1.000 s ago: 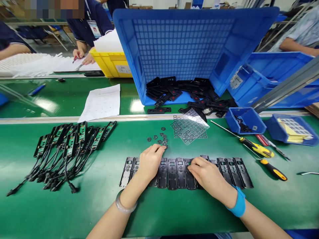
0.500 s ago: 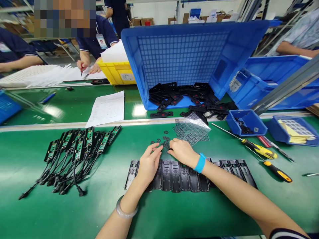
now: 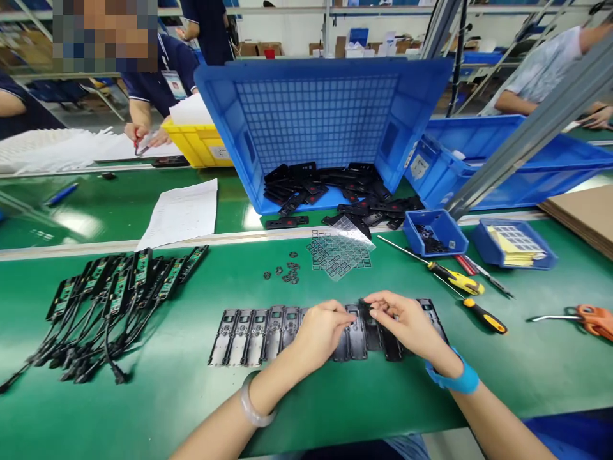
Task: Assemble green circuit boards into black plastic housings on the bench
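A row of black plastic housings (image 3: 246,342) lies side by side on the green table. My left hand (image 3: 322,332) is over the middle of the row, thumb and fingertips pinched together at a housing; anything between them is too small to make out. Further right, my right hand (image 3: 405,319) has its thumb and fingers closed over the upper end of a housing, and what it grips is hidden. Small dark round parts (image 3: 290,276) lie in a loose group behind the row. Clear sheets with dark rectangular outlines (image 3: 340,249) lie to their right.
Cabled circuit boards (image 3: 117,291) lie at left. A large blue bin (image 3: 320,115) on its side holds black covers. At right are two small blue trays (image 3: 460,239), screwdrivers (image 3: 454,279) and an orange-handled tool (image 3: 594,319). People sit across the table.
Both hands have moved from the small round parts to the housings, the right one farther right. More of the row's left end shows. The camera view has shifted to the right.
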`<state>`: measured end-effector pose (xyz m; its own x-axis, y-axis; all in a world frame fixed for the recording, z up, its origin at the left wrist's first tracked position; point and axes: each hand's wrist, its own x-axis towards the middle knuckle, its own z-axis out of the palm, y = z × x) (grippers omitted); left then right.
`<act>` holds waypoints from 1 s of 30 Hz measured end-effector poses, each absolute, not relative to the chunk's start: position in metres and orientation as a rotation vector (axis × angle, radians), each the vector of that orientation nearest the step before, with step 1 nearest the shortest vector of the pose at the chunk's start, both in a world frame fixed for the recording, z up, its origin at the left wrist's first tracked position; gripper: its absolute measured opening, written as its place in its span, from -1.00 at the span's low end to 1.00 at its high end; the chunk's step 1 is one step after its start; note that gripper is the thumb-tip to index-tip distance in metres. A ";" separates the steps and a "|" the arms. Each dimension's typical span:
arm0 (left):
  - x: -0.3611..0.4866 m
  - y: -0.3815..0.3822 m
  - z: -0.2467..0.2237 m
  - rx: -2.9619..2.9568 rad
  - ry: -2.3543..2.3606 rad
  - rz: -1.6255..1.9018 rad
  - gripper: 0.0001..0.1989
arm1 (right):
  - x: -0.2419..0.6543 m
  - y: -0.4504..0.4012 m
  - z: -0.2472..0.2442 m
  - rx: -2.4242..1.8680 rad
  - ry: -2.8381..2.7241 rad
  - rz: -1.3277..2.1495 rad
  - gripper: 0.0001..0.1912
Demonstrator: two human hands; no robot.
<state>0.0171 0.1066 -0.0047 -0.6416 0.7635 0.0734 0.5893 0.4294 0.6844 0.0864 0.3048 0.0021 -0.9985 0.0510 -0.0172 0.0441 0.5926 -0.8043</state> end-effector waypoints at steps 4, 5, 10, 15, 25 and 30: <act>0.025 0.126 -0.009 1.118 2.531 0.775 -0.87 | 0.098 0.316 -0.004 -0.114 -2.852 1.280 -0.92; 0.026 0.128 -0.010 1.106 2.550 0.753 -0.89 | 0.099 0.317 -0.005 -0.094 -2.868 1.245 -0.92; 0.028 0.129 -0.013 1.054 2.673 0.720 -0.92 | 0.095 0.313 -0.013 0.019 -2.915 1.081 -0.86; 0.030 0.124 -0.023 1.120 2.751 0.785 -0.93 | 0.091 0.306 -0.020 0.008 -2.966 0.887 -0.85; 0.023 0.112 -0.009 1.197 2.814 0.617 -0.84 | 0.072 0.294 0.009 0.158 -3.133 0.614 -0.81; -0.039 0.060 0.011 0.672 3.075 0.244 -0.71 | 0.008 0.263 0.026 0.326 -3.135 0.575 -0.81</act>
